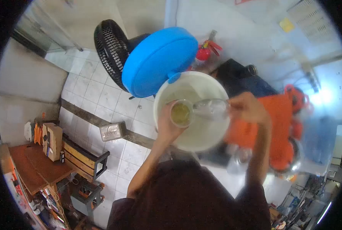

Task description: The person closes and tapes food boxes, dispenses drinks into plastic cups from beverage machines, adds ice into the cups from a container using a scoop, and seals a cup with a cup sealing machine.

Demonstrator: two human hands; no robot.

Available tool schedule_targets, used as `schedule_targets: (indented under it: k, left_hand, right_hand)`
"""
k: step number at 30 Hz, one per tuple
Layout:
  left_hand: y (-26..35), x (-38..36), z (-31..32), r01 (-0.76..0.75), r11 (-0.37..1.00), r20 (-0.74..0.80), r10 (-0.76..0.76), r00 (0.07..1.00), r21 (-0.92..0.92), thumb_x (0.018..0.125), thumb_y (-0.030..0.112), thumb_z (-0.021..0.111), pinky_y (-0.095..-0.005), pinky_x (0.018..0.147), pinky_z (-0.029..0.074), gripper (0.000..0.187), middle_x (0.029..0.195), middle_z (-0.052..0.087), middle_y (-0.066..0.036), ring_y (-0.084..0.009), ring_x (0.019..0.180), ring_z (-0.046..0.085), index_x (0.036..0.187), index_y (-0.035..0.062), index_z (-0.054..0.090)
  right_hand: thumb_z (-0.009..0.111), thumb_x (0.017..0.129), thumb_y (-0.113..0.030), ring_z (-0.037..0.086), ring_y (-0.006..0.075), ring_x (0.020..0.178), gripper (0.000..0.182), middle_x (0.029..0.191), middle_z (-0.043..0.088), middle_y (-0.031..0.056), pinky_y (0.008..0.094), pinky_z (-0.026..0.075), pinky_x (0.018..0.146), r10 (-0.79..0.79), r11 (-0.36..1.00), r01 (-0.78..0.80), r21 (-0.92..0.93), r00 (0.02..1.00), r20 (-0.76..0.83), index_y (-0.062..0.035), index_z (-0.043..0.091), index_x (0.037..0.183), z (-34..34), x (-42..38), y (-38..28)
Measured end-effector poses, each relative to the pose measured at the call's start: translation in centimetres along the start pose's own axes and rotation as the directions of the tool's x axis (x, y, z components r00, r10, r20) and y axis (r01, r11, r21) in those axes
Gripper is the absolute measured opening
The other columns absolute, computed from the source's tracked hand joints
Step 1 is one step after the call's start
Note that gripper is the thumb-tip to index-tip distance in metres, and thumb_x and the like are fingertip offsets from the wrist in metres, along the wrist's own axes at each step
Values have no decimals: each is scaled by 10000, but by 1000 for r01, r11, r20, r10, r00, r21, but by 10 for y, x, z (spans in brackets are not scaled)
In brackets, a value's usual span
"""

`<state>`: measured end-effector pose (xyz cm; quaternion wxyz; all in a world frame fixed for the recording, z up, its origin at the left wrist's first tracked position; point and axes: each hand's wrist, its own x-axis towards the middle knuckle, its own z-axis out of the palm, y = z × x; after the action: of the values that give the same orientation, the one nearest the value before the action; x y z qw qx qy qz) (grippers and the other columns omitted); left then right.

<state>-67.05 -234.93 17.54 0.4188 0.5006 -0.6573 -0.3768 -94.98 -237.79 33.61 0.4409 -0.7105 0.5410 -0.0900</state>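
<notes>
My left hand (169,126) is wrapped round a small clear cup (182,113) that holds something yellow-green. To its right, my right hand (249,108) is closed on the handle end of a clear scoop (212,108), whose bowl points left, close to the cup. Both are above a large cream-coloured bucket (207,142). A blue round lid (159,61) stands tilted up at the bucket's back left rim. The inside of the bucket shows pale, and its contents are hard to make out.
A black fan (111,53) stands behind the blue lid. A red fire extinguisher (204,53) is at the back. Orange material (270,130) lies right of my right hand. A metal tin (113,131) and a brown table (34,166) are at the left.
</notes>
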Motion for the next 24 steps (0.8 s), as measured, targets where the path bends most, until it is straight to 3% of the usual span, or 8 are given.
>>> schedule_targets:
  k: [1,4,8,10,13,16,20,24]
  left_hand:
    - [-2,-1,10,-3,1000,12,3,1000,-9,571,136,893,-435,1011,450,793,1229,595,-168,-362,1172,561,1279,50,547]
    - [1,-2,31,-51,999,43,51,998,-12,581,138,887,-433,1020,438,802,1238,586,-172,-365,1190,546,1295,53,531]
    - [2,-12,44,-31,997,59,35,998,-70,595,155,883,-423,1004,451,782,1235,590,-162,-344,1173,565,1290,66,534]
    - [-1,-15,43,-7,997,45,10,999,-74,597,166,885,-419,996,457,774,1233,591,-158,-337,1164,572,1283,70,539]
    - [0,-16,38,26,989,25,-23,999,-148,588,188,895,-415,979,469,772,1222,598,-149,-329,1151,584,1269,77,548]
    - [-6,-21,35,38,991,104,-25,994,-125,590,199,900,-416,976,474,780,1223,597,-146,-331,1149,587,1271,78,540]
    - [-15,-23,30,70,995,84,-64,994,-73,602,210,896,-414,982,470,774,1198,608,-153,-335,1138,590,1272,68,535]
    - [-20,-25,26,101,984,50,-95,994,-147,596,201,898,-418,978,475,773,1177,619,-166,-338,1127,597,1264,55,538]
  right_hand:
    - [700,818,-249,677,190,642,232,730,708,116,343,526,658,13,1000,-13,0,1000,-7,-42,765,899,4,-4,-11]
    - [702,789,-299,665,410,797,288,846,681,230,502,506,753,57,895,-149,-421,973,-223,-18,728,850,29,-22,-21]
    - [686,797,-275,658,415,794,288,807,661,239,514,495,736,120,788,-376,-487,870,-478,1,702,879,37,-55,-45]
    - [669,805,-269,654,415,781,270,797,651,244,518,495,721,269,840,-391,-377,902,-337,-16,696,896,22,-62,-53]
    - [644,843,-294,653,416,765,263,788,648,241,510,500,705,305,866,-421,-271,872,-383,-39,694,888,36,-61,-53]
    - [626,884,-288,661,402,756,242,775,651,228,501,505,694,83,898,-268,-350,883,-462,-58,700,896,73,-48,-58]
    - [663,898,-287,693,356,725,283,834,705,190,452,536,677,116,930,-299,-212,788,-605,-61,726,1057,86,-47,-56]
    - [670,899,-308,710,343,759,350,897,718,199,419,548,681,37,883,-235,-406,897,-440,-57,716,1138,98,-43,-53]
